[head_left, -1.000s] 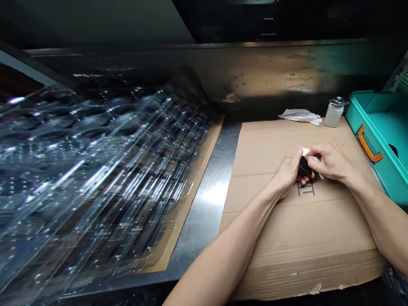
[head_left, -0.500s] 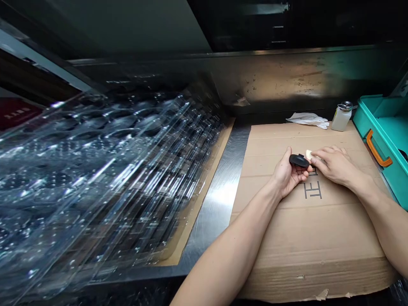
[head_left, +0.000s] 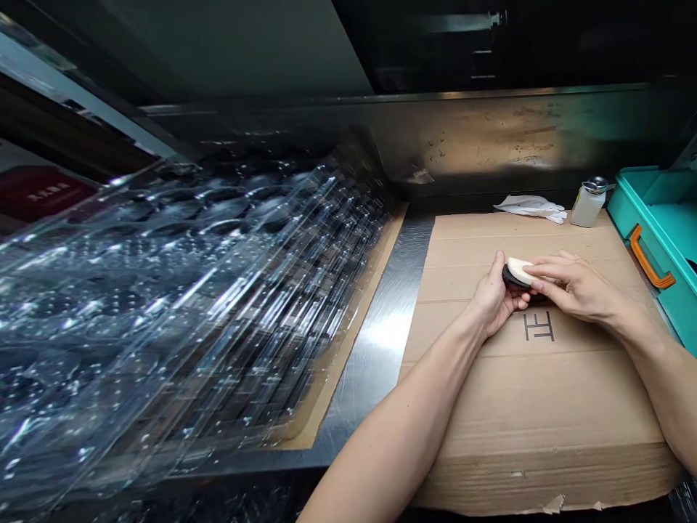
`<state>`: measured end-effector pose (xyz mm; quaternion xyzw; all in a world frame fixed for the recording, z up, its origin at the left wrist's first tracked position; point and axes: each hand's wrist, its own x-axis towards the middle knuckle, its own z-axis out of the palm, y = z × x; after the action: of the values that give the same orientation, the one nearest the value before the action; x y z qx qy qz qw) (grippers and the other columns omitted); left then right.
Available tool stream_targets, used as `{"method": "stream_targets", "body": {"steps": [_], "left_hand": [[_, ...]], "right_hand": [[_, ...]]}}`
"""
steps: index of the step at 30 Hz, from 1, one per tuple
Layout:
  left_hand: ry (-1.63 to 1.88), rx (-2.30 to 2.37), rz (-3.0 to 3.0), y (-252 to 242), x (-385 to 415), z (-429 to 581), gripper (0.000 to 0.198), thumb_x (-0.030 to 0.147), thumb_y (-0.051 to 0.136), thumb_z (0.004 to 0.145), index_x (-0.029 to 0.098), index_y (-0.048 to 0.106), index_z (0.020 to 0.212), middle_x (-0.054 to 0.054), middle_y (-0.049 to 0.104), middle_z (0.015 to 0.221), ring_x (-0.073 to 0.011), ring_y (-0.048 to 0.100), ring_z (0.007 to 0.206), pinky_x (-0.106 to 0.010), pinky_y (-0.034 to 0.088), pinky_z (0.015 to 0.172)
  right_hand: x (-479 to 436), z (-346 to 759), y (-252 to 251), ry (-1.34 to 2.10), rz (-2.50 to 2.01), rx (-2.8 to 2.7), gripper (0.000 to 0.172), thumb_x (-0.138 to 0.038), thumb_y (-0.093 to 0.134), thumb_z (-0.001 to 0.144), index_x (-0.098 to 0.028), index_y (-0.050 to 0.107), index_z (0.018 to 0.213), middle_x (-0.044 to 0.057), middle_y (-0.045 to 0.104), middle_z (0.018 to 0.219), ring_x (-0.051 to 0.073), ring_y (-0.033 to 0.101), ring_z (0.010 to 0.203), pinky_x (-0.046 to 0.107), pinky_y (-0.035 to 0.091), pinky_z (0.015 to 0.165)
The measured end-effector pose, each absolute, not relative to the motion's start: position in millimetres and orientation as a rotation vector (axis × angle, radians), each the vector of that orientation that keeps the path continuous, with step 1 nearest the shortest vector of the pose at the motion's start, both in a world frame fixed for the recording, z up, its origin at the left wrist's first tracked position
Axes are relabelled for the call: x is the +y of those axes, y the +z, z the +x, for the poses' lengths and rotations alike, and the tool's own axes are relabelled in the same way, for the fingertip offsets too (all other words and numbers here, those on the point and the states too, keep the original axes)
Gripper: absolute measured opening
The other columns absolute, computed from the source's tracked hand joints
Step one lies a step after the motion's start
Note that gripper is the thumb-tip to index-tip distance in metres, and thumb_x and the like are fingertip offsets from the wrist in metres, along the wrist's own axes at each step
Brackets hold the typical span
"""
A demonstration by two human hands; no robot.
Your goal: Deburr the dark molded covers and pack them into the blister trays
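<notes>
My left hand (head_left: 494, 299) holds a small black oval part (head_left: 510, 279) just above the cardboard sheet (head_left: 523, 385), its fingers curled round it. My right hand (head_left: 571, 288) presses a small white pad (head_left: 520, 270) onto the top of that part, fingers together and stretched along it. Both hands meet over the middle of the cardboard, near a printed mark (head_left: 539, 326).
A big stack of clear plastic blister trays (head_left: 179, 305) fills the left half on a brown board. A bare metal strip (head_left: 375, 341) runs between the two. At the back lie white gloves (head_left: 531, 207) and a small bottle (head_left: 589, 203). A teal bin (head_left: 661, 240) with an orange handle stands right.
The black part was turned in my left hand and the white pad moved from beside it onto its top. The view shifted slightly left.
</notes>
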<state>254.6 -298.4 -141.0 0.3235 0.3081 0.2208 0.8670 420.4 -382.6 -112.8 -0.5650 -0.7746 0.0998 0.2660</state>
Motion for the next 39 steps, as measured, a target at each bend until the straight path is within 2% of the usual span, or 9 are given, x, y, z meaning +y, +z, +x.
{"method": "stream_targets", "body": {"steps": [5,11,15,17,22,27,31,35,39], "left_hand": [[0.449,0.684,0.732,-140,-301,256,0.068,0.056,0.024,0.107,0.008,0.067,0.086,-0.012,0.066,0.063,-0.0128,0.057,0.049,-0.020,0.043,0.045],[0.408,0.691,0.680,-139,-298,256,0.069,0.055,0.019,0.107,0.010,0.065,0.084,-0.013,0.065,0.062,-0.0131,0.054,0.048,-0.021,0.042,0.044],[0.396,0.694,0.628,-136,-296,254,0.070,0.057,0.016,0.107,0.011,0.064,0.083,-0.012,0.064,0.063,-0.0129,0.054,0.048,-0.020,0.040,0.044],[0.410,0.713,0.573,-134,-294,252,0.069,0.058,0.015,0.107,0.012,0.061,0.081,-0.013,0.064,0.064,-0.0126,0.054,0.047,-0.020,0.040,0.044],[0.423,0.679,0.498,-131,-292,250,0.068,0.060,0.014,0.106,0.013,0.059,0.085,-0.012,0.064,0.065,-0.0133,0.054,0.048,-0.020,0.042,0.045],[0.435,0.658,0.483,-134,-291,249,0.067,0.061,0.016,0.105,0.013,0.059,0.089,-0.013,0.067,0.070,-0.0144,0.058,0.051,-0.022,0.045,0.047],[0.535,0.595,0.559,-142,-292,251,0.055,0.054,0.024,0.107,0.012,0.060,0.101,-0.018,0.074,0.090,-0.0191,0.071,0.068,-0.026,0.055,0.060],[0.586,0.532,0.636,-150,-300,257,0.042,0.045,0.032,0.109,0.014,0.059,0.117,-0.013,0.074,0.097,-0.0197,0.074,0.076,-0.030,0.059,0.071],[0.623,0.562,0.700,-154,-312,262,0.033,0.037,0.041,0.108,0.015,0.064,0.109,-0.007,0.072,0.095,-0.0145,0.069,0.077,-0.030,0.061,0.074]], "right_hand": [[-389,434,-104,0.351,-1.608,-2.148,0.031,-0.037,0.051,0.102,-0.029,0.079,0.109,0.006,0.076,0.119,0.024,0.067,0.105,0.041,0.046,0.095],[-391,434,-96,0.420,-1.559,-1.989,0.033,-0.044,0.054,0.101,-0.029,0.079,0.115,0.006,0.077,0.120,0.026,0.067,0.110,0.043,0.048,0.101],[-388,440,-102,0.537,-1.601,-2.015,0.033,-0.046,0.055,0.101,-0.028,0.079,0.114,0.004,0.078,0.113,0.023,0.071,0.100,0.037,0.053,0.088],[-387,448,-106,0.441,-1.734,-1.938,0.035,-0.051,0.056,0.099,-0.028,0.079,0.113,0.005,0.078,0.110,0.025,0.071,0.098,0.036,0.053,0.082],[-391,467,-109,0.068,-2.029,-1.815,0.055,-0.062,0.060,0.092,-0.022,0.070,0.128,0.013,0.070,0.130,0.035,0.064,0.119,0.044,0.050,0.092],[-410,469,-100,0.336,-2.361,-1.840,0.047,-0.064,0.080,0.068,-0.023,0.070,0.090,0.005,0.074,0.082,0.022,0.065,0.065,0.031,0.040,0.054],[-412,449,-91,0.579,-2.219,-1.915,0.025,-0.044,0.068,0.087,-0.022,0.064,0.075,0.001,0.065,0.063,0.015,0.054,0.052,0.029,0.034,0.054],[-397,414,-98,0.204,-1.868,-1.787,0.030,-0.041,0.050,0.102,-0.021,0.071,0.097,0.005,0.069,0.084,0.017,0.060,0.074,0.030,0.040,0.069],[-383,389,-118,-0.167,-1.861,-1.836,0.033,-0.034,0.044,0.105,-0.019,0.073,0.103,0.009,0.067,0.095,0.021,0.059,0.086,0.032,0.041,0.076]]}}
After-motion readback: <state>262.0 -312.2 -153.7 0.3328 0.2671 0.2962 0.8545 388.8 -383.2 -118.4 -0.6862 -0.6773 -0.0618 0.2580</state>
